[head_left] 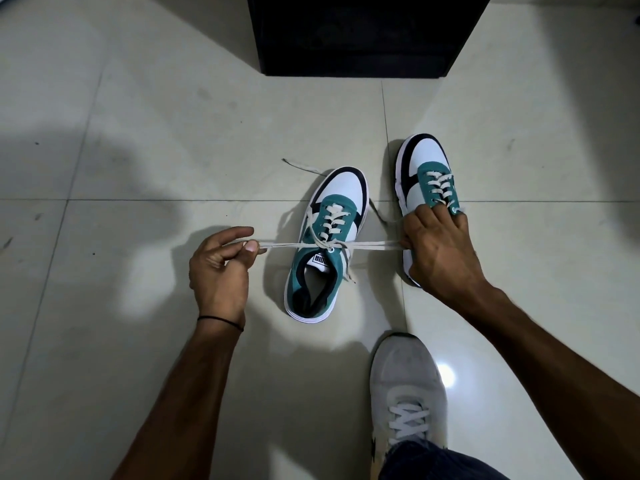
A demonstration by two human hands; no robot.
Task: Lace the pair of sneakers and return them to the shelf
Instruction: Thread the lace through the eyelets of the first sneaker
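Observation:
Two teal, white and black sneakers stand on the tiled floor. The nearer sneaker (325,244) is in the middle, toe pointing away, with its cream lace (294,244) crossed into a knot over the tongue. My left hand (221,268) pinches the lace's left part and my right hand (440,251) grips the right part, so the lace is stretched taut sideways. Loose lace ends trail on the floor by the toe and the right side. The second sneaker (426,171) stands to the right, laced, its heel hidden under my right hand.
A black shelf unit (360,36) stands on the floor straight ahead, behind the sneakers. My own foot in a grey-white shoe (405,386) rests at the lower right, close to the nearer sneaker's heel. Pale floor tiles (138,133) stretch all around.

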